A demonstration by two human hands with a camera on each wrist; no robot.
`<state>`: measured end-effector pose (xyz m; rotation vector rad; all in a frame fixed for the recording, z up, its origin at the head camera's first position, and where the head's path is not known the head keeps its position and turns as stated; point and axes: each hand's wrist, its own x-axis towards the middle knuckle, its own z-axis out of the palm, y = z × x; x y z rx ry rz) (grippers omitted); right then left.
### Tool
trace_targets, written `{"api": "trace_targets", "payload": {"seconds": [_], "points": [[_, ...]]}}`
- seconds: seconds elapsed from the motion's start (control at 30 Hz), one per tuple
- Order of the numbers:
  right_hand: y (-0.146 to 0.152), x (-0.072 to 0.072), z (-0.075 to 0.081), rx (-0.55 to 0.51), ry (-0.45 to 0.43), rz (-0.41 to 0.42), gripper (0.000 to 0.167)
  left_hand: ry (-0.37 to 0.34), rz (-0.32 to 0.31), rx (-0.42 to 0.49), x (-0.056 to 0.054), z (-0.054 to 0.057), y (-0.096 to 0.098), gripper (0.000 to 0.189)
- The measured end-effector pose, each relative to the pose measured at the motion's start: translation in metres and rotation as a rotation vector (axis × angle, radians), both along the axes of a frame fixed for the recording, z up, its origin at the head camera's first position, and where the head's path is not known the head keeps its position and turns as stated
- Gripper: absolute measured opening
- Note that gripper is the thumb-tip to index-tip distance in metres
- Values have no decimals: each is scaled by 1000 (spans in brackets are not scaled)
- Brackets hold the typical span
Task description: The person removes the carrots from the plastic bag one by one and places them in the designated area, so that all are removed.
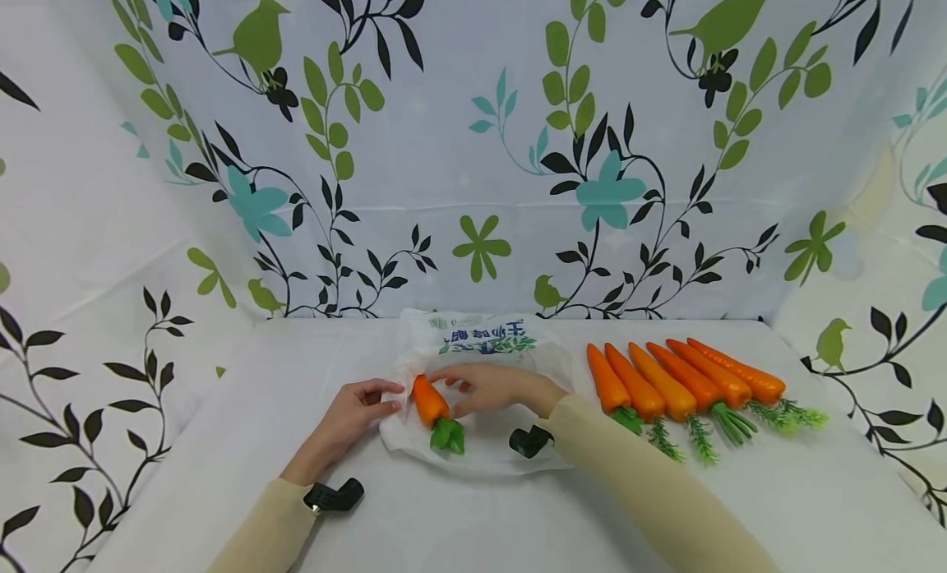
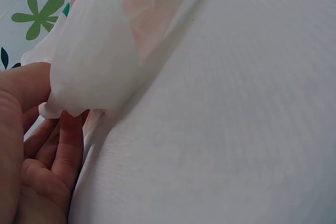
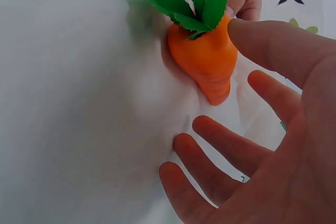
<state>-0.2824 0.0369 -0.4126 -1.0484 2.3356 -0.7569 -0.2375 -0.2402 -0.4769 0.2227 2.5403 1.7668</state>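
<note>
A short orange toy carrot with green leaves lies on a thin white plastic bag, between the two hands. My left hand pinches the bag's left edge between thumb and fingers; in the left wrist view the bag rises from those fingers. My right hand is at the carrot's right side. In the right wrist view its fingers are spread, and its thumb lies close to the top of the carrot; whether they touch I cannot tell.
To the right, a row of several longer carrots with green tops lies side by side on the white table. Printed characters mark the far part of the bag. Behind the table hangs a leaf-and-bird patterned cloth.
</note>
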Motion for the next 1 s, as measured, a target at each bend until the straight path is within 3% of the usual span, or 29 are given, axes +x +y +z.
{"api": "trace_targets", "payload": {"seconds": [0.23,0.53,0.77,1.0], "points": [[-4,2,-2,-44,4,45,49,1,-14,9,0,-1,2,25],[-12,5,-3,16,30,76,43,12,-16,3,0,-1,4,24],[-10,9,-2,28,-5,1,46,5,-5,-4,-2,1,5,24],[-13,9,-7,32,-2,-29,36,-3,11,0,0,4,2,23]]}}
